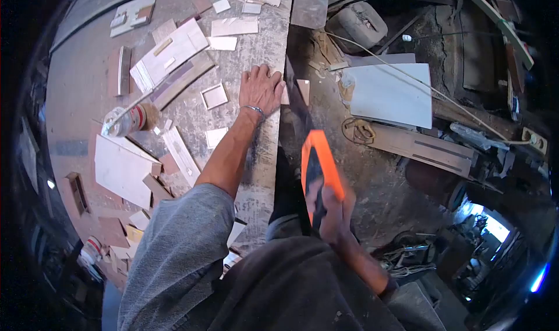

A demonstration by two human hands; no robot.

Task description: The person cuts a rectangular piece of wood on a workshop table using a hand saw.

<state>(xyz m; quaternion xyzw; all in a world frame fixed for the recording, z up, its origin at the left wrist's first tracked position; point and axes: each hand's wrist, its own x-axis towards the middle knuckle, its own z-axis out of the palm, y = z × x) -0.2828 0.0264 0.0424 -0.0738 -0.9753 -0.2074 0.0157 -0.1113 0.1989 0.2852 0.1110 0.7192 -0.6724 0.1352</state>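
Observation:
My right hand is closed around the orange and black handle of a handsaw, slightly blurred by motion. The saw's dark blade points away from me, just past the workbench's right edge. With fingers bent, my left hand presses down at that edge on a small wooden board. Part of the board sticks out beyond the bench, and the blade crosses it. Most of the board under my left palm is hidden. A small square wooden frame lies on the bench left of my wrist.
Wood offcuts and panels are scattered over the workbench. A plastic jar stands at the left. Right of the bench, on the floor, are a white sheet, a long plank and a jerrycan.

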